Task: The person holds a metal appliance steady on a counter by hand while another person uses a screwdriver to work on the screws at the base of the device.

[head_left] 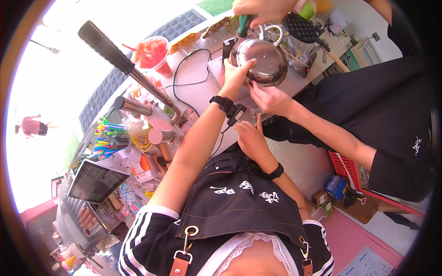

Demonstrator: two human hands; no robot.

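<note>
A round, shiny steel pot (pixel 263 62) with looped handles is tipped up over the counter, its smooth round face showing. My left hand (pixel 236 76) grips its near left edge, thumb lying across the metal. A co-worker's hand (pixel 271 99) touches the pot's lower edge. Above it, another co-worker's hand (pixel 266 8) holds a green-handled tool (pixel 244 25), whose tip is hidden by the pot. Below the pot, near the counter's edge, my right hand (pixel 252 140) has its fingers apart and holds nothing.
A black cable (pixel 177 92) runs over the white counter (pixel 193 76). A cup of red fruit pieces (pixel 154 53) and a long black-handled lever (pixel 108 48) stand left. A black waffle-patterned pan (pixel 301 28) lies right. The co-worker's black-clothed body (pixel 354 96) fills the right side.
</note>
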